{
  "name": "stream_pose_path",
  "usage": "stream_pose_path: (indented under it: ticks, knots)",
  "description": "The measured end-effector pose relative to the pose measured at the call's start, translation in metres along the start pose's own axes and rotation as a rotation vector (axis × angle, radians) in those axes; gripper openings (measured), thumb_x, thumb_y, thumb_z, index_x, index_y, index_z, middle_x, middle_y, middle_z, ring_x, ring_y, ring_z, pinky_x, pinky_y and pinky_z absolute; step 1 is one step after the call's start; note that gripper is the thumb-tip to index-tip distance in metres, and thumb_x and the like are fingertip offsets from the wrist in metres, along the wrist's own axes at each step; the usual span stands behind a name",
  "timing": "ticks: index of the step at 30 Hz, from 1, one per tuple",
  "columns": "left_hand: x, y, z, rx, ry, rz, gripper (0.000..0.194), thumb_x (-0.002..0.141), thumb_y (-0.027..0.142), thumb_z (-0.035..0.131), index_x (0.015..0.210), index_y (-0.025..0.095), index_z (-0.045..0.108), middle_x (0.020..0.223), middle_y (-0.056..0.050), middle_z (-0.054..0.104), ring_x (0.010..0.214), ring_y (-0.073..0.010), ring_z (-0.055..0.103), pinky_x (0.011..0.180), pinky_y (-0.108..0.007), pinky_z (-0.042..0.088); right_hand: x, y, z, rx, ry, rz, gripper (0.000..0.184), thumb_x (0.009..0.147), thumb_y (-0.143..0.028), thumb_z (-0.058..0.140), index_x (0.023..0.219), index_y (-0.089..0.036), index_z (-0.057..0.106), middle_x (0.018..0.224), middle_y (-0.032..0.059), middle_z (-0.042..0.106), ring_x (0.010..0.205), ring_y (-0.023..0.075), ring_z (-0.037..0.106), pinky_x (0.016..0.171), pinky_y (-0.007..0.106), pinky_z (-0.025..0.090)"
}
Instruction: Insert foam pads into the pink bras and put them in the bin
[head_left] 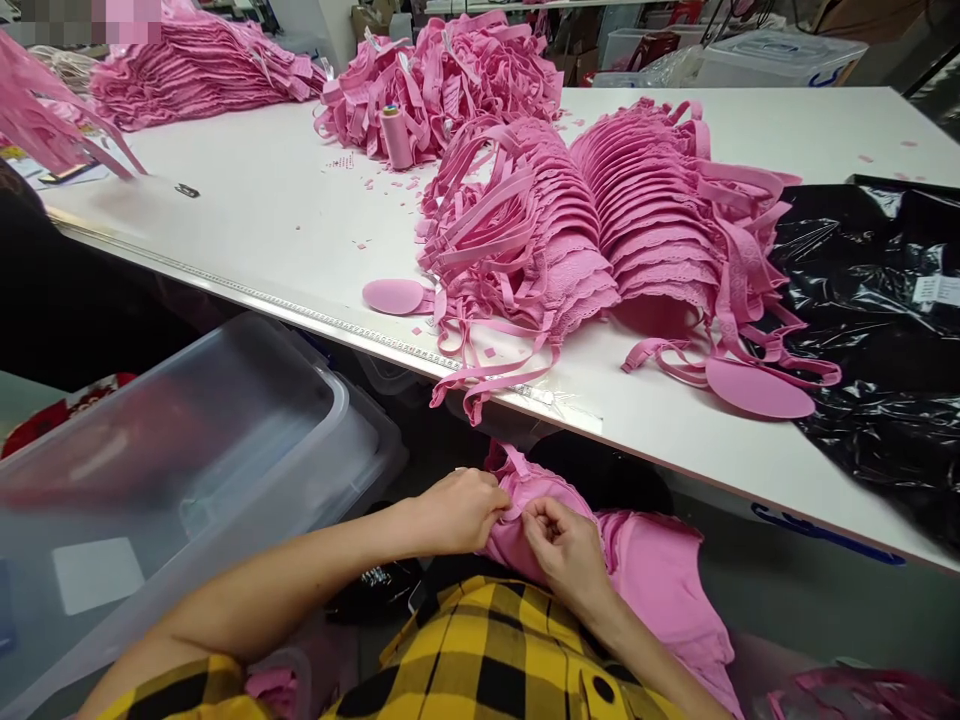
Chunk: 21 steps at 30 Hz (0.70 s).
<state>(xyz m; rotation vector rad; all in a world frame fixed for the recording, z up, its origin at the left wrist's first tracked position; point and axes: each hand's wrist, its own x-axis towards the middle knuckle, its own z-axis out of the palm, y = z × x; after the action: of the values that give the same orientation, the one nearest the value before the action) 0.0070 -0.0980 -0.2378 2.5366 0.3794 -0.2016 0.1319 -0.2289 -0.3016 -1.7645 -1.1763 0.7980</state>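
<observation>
A pink bra (pixel 555 485) lies over my lap, just below the table's front edge. My left hand (pixel 466 508) has its fingers closed on the bra's left part, near a strap. Close beside it, my right hand (pixel 566 555) pinches at the same bra, thumb and fingertips together; whatever small part sits between them is too small to make out. More pink fabric (pixel 667 590) hangs down to the right of my right hand. On the table above my hands stands a nested stack of pink bras (pixel 652 220), straps spilling over the edge.
A white table (pixel 247 210) carries a heap of pink straps (pixel 457 80), a pink thread cone (pixel 396 138), folded pink pieces (pixel 202 65) and small snippers (pixel 187 190). Black plastic (pixel 877 340) covers its right end. A clear plastic bin (pixel 225 420) stands at my left.
</observation>
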Motion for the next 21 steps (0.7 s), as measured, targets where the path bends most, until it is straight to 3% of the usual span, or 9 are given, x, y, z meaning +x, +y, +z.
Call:
stream_pose_path:
  ticks: [5,8,12,14,17,21]
  knots:
    - [0.016,0.005,-0.011,-0.073,-0.115,-0.030,0.020,0.072,0.007,0.052,0.072,0.017,0.069,0.067,-0.002,0.069,0.062,-0.0129,0.059,0.065,-0.020,0.043,0.001,-0.005,-0.002,-0.138,0.053,-0.150,0.017,0.079,-0.019,0.046,0.062,-0.019,0.050,0.051,-0.0043,0.046,0.045,0.0097,0.042,0.044,0.021,0.032]
    - [0.017,0.016,-0.013,0.033,-0.162,-0.076,0.015,0.070,0.009,0.054,0.070,0.014,0.068,0.067,-0.007,0.069,0.062,-0.0170,0.060,0.060,-0.023,0.043,0.000,-0.007,-0.005,-0.188,0.052,-0.228,0.018,0.078,-0.017,0.045,0.061,-0.019,0.048,0.051,-0.0039,0.048,0.045,0.0099,0.044,0.046,0.021,0.032]
    - [0.014,0.024,-0.016,0.031,-0.218,-0.017,0.015,0.067,0.008,0.054,0.061,0.015,0.066,0.059,-0.007,0.066,0.055,-0.0174,0.058,0.052,-0.024,0.041,-0.002,-0.012,-0.010,-0.156,-0.018,-0.220,0.017,0.077,-0.015,0.045,0.061,-0.020,0.047,0.051,-0.0037,0.048,0.046,0.0103,0.045,0.045,0.021,0.033]
    - [0.016,0.021,-0.014,-0.067,-0.183,-0.022,0.019,0.067,0.006,0.053,0.059,0.016,0.066,0.055,-0.004,0.064,0.053,-0.0157,0.057,0.053,-0.023,0.041,-0.001,-0.015,-0.012,-0.173,-0.030,-0.237,0.018,0.078,-0.015,0.044,0.061,-0.020,0.047,0.051,-0.0034,0.048,0.045,0.0104,0.044,0.045,0.021,0.033]
    - [0.020,0.011,-0.003,-0.309,-0.010,-0.178,0.017,0.068,0.008,0.055,0.068,0.017,0.070,0.062,-0.001,0.067,0.060,-0.0148,0.059,0.061,-0.023,0.044,0.002,-0.018,-0.014,-0.241,0.004,-0.320,0.020,0.080,-0.016,0.043,0.061,-0.020,0.048,0.051,-0.0026,0.049,0.045,0.0105,0.043,0.046,0.022,0.033]
    - [0.022,0.006,0.016,-0.736,0.190,-0.377,0.011,0.069,0.014,0.060,0.075,0.013,0.070,0.072,-0.002,0.069,0.069,-0.0145,0.061,0.065,-0.022,0.047,0.007,-0.017,-0.019,-0.225,0.050,-0.251,0.019,0.083,-0.020,0.046,0.066,-0.020,0.054,0.053,-0.0016,0.054,0.045,0.0108,0.047,0.046,0.022,0.036]
